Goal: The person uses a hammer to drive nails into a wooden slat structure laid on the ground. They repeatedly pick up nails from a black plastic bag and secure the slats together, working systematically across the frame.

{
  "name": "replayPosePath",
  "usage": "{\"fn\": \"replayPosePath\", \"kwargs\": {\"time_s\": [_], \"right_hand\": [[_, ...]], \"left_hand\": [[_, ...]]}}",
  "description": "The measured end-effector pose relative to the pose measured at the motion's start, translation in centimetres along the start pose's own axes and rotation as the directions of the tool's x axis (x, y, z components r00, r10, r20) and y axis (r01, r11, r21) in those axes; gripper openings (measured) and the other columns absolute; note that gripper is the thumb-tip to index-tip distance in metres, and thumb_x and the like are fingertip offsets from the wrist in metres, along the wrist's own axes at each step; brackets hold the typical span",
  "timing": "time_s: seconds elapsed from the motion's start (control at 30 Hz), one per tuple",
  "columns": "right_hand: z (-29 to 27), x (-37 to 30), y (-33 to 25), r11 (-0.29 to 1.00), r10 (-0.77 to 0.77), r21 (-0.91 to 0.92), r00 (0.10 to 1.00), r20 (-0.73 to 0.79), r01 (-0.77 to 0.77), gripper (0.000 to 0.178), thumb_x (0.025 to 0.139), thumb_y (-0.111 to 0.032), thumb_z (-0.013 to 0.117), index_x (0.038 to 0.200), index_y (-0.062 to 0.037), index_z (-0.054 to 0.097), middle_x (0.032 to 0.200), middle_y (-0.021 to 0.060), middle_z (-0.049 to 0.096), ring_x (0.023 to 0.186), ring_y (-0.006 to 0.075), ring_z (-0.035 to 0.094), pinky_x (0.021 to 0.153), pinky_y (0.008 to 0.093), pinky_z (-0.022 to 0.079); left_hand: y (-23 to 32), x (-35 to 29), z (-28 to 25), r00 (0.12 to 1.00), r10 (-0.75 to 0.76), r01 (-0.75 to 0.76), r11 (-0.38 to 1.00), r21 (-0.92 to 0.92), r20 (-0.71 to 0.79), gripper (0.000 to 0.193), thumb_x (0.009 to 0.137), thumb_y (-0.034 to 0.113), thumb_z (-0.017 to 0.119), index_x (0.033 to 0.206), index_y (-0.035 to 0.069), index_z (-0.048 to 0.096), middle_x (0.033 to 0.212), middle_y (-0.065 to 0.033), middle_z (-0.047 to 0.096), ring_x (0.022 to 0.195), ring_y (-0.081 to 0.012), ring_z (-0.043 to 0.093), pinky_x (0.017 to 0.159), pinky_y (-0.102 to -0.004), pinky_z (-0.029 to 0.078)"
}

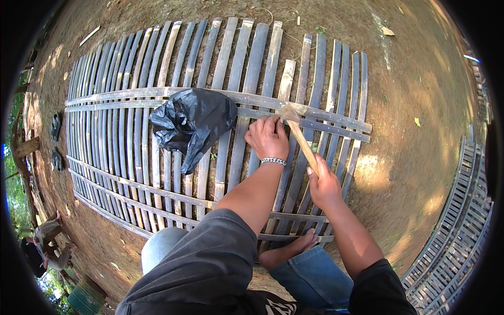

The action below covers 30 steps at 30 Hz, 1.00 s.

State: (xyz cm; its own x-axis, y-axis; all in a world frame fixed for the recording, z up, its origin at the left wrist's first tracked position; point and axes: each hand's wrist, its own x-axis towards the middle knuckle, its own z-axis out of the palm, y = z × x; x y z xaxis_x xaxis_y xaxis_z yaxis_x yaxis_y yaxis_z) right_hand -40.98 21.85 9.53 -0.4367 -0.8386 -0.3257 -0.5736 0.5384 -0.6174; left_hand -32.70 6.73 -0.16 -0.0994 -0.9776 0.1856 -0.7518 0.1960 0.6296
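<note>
My right hand is wrapped round the wooden handle of a hammer. The blurred hammer head is over the upper pair of cross strips, just beside the fingertips of my left hand. Those left fingers are curled and pinched together against the strips; whatever they hold is hidden. Under both hands lies a panel of split bamboo slats, crossed by pairs of strips. A crumpled black plastic bag rests on the slats, left of my left hand.
My bare foot is on the panel's near edge. More slatted panels lie at the right. Dark sandals are on the dirt ground at the left. Another person sits at the far left, near a green container.
</note>
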Motion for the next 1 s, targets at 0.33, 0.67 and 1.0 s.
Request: {"fn": "replayPosePath", "kwargs": {"time_s": [0.33,0.67,1.0], "right_hand": [[-0.7,0.7,0.1,0.997,0.076,-0.019,0.995,0.057,-0.075,0.047,0.099,-0.014,0.056,0.144,-0.0064,0.046,0.129,0.0247,0.063,0.112,0.0454,0.065,0.092,0.0499,0.055],[-0.4,0.7,-0.2,0.995,0.077,-0.07,0.996,0.038,-0.074,0.047,0.099,-0.016,0.056,0.144,-0.0099,0.046,0.129,0.0235,0.063,0.108,0.0452,0.065,0.089,0.0524,0.055],[-0.2,0.8,-0.1,0.999,0.026,-0.049,0.997,0.066,-0.023,0.047,0.099,-0.015,0.056,0.144,-0.0109,0.046,0.133,0.022,0.062,0.111,0.0445,0.065,0.09,0.0509,0.056]], "left_hand": [[0.0,0.0,0.0,1.0,0.024,-0.024,1.0,-0.007,-0.014,0.012,0.085,0.016,0.073,0.096,0.017,0.071,0.1,0.0025,0.067,0.104,-0.0229,0.059,0.096,-0.045,0.036],[0.2,0.0,-0.1,1.0,0.011,-0.01,1.0,-0.029,0.017,0.013,0.084,0.015,0.074,0.097,0.017,0.071,0.102,0.0017,0.068,0.106,-0.0239,0.059,0.097,-0.0468,0.037],[0.0,0.1,-0.2,1.0,0.021,-0.021,1.0,-0.022,0.013,0.012,0.084,0.015,0.073,0.096,0.017,0.071,0.1,0.0017,0.068,0.104,-0.0235,0.06,0.097,-0.0457,0.036]]}}
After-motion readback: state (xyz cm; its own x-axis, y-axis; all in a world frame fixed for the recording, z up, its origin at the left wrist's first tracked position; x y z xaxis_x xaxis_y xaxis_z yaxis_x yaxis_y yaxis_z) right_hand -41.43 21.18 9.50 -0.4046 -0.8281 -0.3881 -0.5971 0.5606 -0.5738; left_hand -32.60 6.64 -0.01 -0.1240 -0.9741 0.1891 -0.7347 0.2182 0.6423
